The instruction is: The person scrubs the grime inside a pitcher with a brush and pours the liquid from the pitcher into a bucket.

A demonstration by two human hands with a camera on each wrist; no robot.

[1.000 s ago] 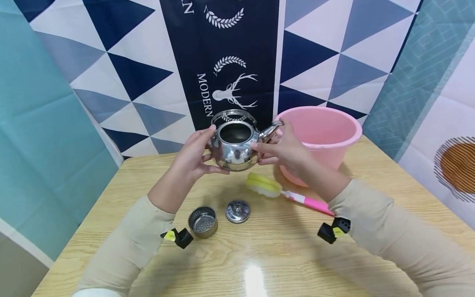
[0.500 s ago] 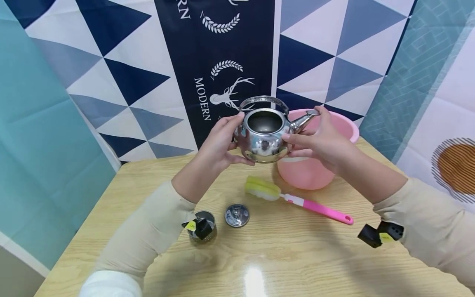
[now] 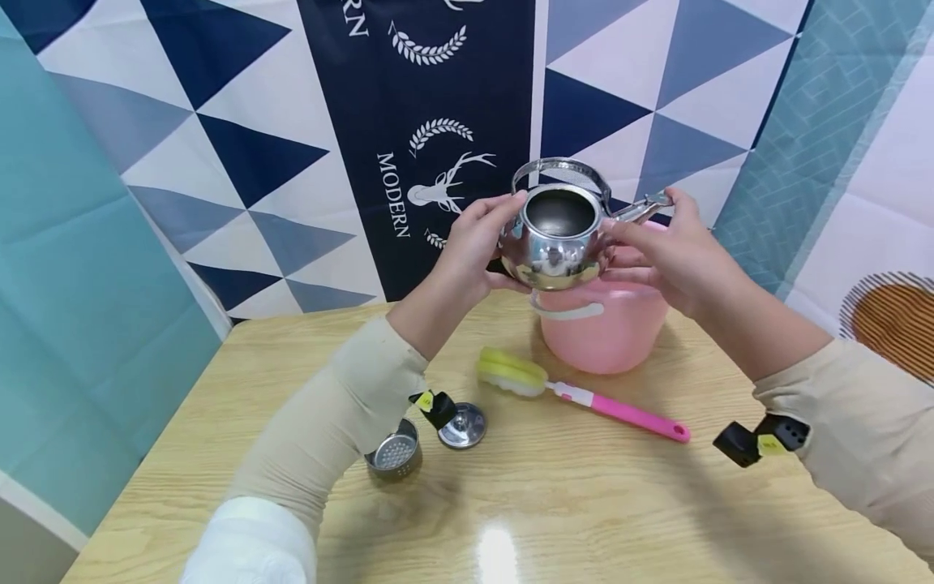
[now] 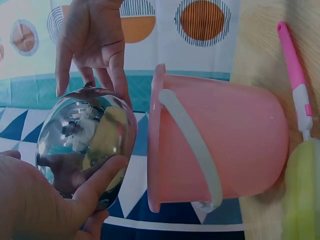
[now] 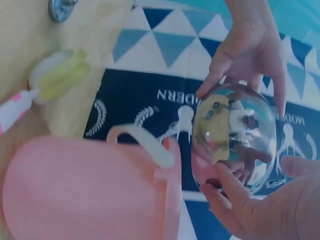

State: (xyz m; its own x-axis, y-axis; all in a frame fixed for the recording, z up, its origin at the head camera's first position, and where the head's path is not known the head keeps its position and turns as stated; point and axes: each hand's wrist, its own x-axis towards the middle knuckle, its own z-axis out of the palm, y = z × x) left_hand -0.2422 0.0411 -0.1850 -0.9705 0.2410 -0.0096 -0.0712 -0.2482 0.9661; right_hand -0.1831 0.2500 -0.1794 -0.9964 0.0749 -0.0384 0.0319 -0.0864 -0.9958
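A shiny steel teapot (image 3: 553, 261), lidless with its arched handle raised, is held up in the air between both hands. My left hand (image 3: 476, 247) grips the left side of its body, thumb near the rim and fingers underneath. On the other side, my right hand (image 3: 686, 264) holds the body by the spout, with fingertips at the spout's end. The wrist views show the teapot's rounded bottom (image 4: 82, 142) mirroring the room. In the head view it overlaps a pink bucket (image 3: 606, 332), whose white handle hangs at the front.
On the wooden table (image 3: 584, 511) lies a sponge brush (image 3: 631, 414) with yellow-and-white head and pink handle. A small steel lid (image 3: 467, 428) lies left of it, beside a perforated strainer basket (image 3: 396, 458) partly covered by the left sleeve. Patterned cloth (image 3: 292, 162) hangs behind.
Both hands have carried the teapot rightward and upward, from left of the bucket to above its front side. The brush, lid and strainer basket stay where they were.
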